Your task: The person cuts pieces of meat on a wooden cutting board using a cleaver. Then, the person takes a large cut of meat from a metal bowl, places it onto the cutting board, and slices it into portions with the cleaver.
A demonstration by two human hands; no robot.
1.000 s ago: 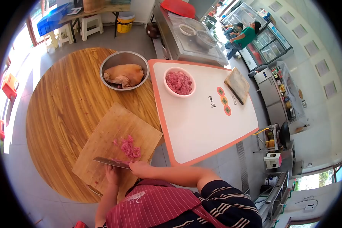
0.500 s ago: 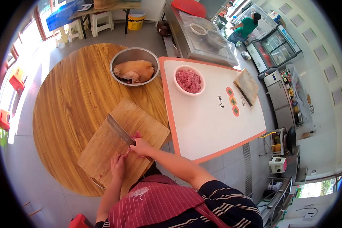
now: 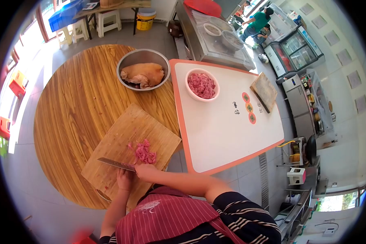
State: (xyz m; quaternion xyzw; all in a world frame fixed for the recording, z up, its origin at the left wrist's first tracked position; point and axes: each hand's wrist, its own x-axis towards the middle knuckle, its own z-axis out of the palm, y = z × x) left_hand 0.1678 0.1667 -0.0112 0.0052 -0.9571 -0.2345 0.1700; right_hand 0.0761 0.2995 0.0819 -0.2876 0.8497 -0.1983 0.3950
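Observation:
My right hand (image 3: 147, 172) is closed around the handle of a kitchen knife (image 3: 116, 163), whose blade points left across a wooden cutting board (image 3: 122, 130). Just below the blade, my left hand (image 3: 125, 179) rests on the board with its fingers stretched toward the knife; the blade partly hides the fingertips. A small pile of cut pink raw meat (image 3: 144, 152) lies on the board beyond the knife. Small scraps of meat are scattered near the board's lower left edge.
The board lies on a round wooden table (image 3: 65, 118). A steel bowl (image 3: 121, 79) there holds a large piece of meat with skin. On the adjoining white table (image 3: 215, 138) stand a pink bowl (image 3: 188, 91) of cut meat and a worn block (image 3: 264, 92). A person in green (image 3: 261, 20) is far back.
My right hand has brought the knife down and left, from over the meat to beside my left hand. The meat pile is now uncovered. The person in the back has shifted.

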